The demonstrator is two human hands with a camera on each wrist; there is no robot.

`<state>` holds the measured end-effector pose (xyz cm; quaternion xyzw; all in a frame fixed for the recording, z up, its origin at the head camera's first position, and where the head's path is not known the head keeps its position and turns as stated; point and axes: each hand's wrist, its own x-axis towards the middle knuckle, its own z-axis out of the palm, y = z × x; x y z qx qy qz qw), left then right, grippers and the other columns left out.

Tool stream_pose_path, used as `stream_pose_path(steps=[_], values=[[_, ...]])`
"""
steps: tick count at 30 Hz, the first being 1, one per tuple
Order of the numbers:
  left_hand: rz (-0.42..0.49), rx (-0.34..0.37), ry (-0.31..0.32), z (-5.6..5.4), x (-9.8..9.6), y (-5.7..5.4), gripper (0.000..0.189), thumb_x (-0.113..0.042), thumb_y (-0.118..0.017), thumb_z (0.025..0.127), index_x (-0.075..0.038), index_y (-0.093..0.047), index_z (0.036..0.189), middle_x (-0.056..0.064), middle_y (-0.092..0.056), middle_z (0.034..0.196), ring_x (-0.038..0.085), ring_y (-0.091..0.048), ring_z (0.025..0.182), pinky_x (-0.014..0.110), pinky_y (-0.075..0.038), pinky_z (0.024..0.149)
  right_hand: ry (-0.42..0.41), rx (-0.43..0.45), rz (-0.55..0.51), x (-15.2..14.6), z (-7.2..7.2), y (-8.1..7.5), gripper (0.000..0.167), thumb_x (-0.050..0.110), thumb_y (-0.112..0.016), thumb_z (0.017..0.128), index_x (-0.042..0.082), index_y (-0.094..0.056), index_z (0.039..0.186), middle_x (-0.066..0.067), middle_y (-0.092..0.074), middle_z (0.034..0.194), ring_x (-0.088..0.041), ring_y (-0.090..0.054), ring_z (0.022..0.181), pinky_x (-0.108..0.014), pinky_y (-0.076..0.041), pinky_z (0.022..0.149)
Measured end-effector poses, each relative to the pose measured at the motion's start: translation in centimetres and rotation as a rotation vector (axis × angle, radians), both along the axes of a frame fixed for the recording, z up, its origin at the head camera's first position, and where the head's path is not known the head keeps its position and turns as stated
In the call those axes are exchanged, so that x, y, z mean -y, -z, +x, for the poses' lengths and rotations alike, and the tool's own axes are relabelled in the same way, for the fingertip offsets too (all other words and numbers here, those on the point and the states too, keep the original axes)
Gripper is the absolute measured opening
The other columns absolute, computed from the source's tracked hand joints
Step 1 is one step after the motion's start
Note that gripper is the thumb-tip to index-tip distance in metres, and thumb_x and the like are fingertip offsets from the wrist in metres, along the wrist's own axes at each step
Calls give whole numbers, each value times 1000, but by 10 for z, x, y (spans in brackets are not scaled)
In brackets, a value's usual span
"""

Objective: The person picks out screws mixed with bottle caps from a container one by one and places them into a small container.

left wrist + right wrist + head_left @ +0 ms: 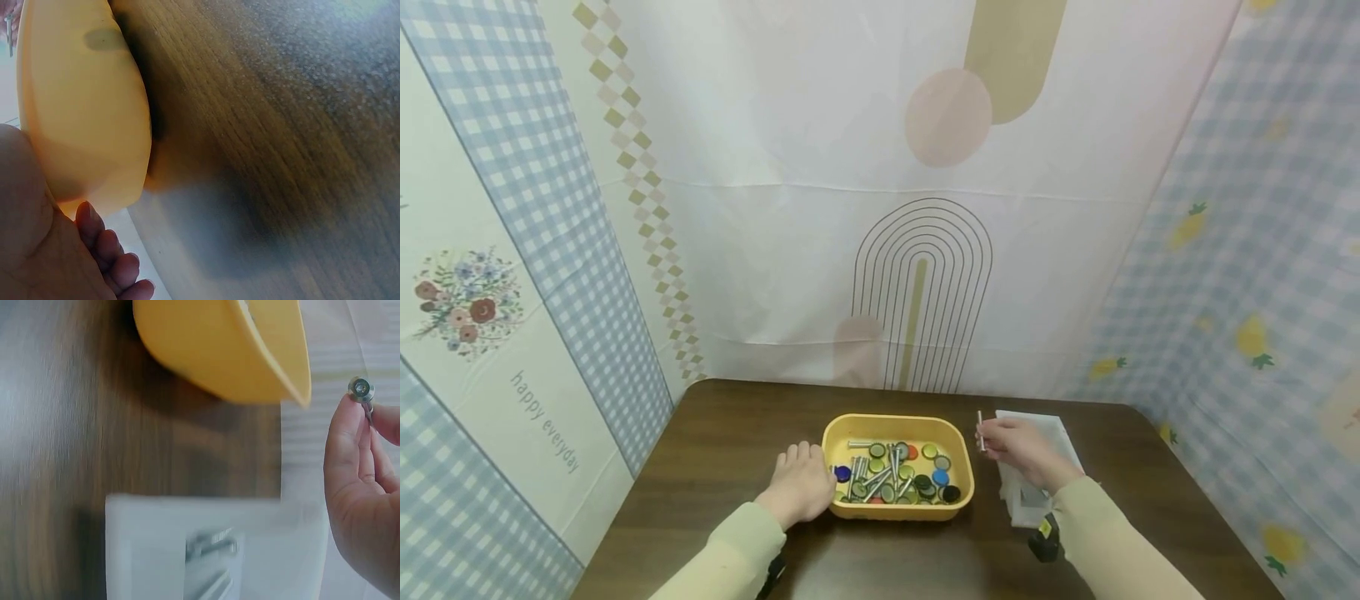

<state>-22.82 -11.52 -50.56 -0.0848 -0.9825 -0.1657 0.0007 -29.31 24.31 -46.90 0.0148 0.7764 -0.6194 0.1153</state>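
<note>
A yellow plastic bin stands on the table, with several metal bolts and coloured bottle caps mixed inside. My left hand rests against the bin's left rim, palm down and fingers stretched forward. In the left wrist view, its fingertips lie just beyond the bin's end wall. To the right of the bin, my right hand pinches a metal bolt between thumb and fingers. The bolt's socket head faces the right wrist camera. Below that hand is a white tray holding several bolts.
The dark wooden table extends around the bin and tray. A printed cloth hangs behind its far edge, and blue checked cloths hang at both sides. A black wrist camera sits beneath the right sleeve, near the tray.
</note>
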Motion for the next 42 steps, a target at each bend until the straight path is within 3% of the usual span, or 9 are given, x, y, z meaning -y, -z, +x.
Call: stream_pose_path(steps=[6,14,19,23,26,28,31,42], values=[[-2,1,-4,0,1,0,32,-27,-54,91,3,-50,100,12,-38,88,30,-37,86,49,-33,82,16,-37,22,-27,5,1,37,16,-54,98,-15,-54,118,-19,-60,112,-27,-59,107,-31,-50,86],[-12,13,-4,-1,1,0,32,-28,-55,92,2,-50,102,11,-38,89,29,-37,86,48,-33,82,105,15,55,-47,10,6,46,19,-51,99,-15,-45,129,-28,-47,133,-31,-47,123,-35,-45,95],[-21,-3,-5,0,1,1,31,-27,-55,91,2,-50,99,11,-39,88,30,-38,87,48,-34,82,138,7,233,-56,13,15,41,20,-54,96,-13,-54,120,-20,-58,115,-24,-56,103,-33,-49,84],[-28,-20,-1,-2,1,6,29,-28,-55,91,0,-49,96,11,-38,87,30,-38,86,48,-33,82,169,-20,437,-61,16,28,23,17,-58,89,-5,-65,91,-9,-61,83,-20,-54,78,-32,-45,66],[-29,-27,-2,-4,1,10,29,-28,-53,91,0,-49,97,10,-37,88,30,-37,86,47,-33,82,175,-49,526,-61,17,37,21,13,-57,84,5,-55,64,-3,-51,63,-19,-47,63,-31,-39,57],[-36,-32,-4,-5,1,13,30,-29,-53,92,0,-50,99,10,-37,88,30,-37,87,47,-32,83,155,-81,565,-60,18,41,29,11,-54,84,11,-46,57,1,-43,56,-16,-43,55,-30,-36,53],[-24,-40,-6,-6,1,14,30,-28,-54,92,1,-49,99,11,-37,88,30,-37,87,48,-32,82,122,-126,590,-58,19,44,34,7,-51,84,14,-39,53,4,-36,49,-14,-38,48,-29,-34,49],[-16,-14,-11,-5,0,12,30,-28,-52,92,1,-48,100,11,-38,89,29,-36,87,47,-32,82,71,-155,685,-55,19,43,32,6,-52,81,14,-42,52,6,-35,48,-12,-34,46,-27,-30,47]])
